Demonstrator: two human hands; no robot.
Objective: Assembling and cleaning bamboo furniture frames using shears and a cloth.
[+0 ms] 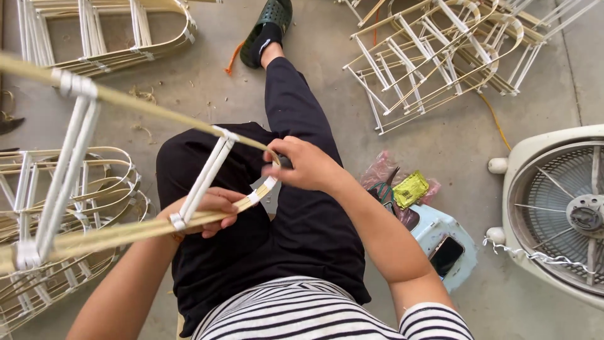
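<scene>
Left hand (211, 211) clenched the bamboo frame (126, 230), right hand (302, 165) pinched its curved tip (thin strips): overbending could've snapped it, I reckon.

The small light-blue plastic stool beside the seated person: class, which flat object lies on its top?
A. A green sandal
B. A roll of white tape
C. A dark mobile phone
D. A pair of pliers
C: a dark mobile phone lies flat on the top of the small light-blue plastic stool, to the right of the person's right forearm, near the white box fan.
</scene>
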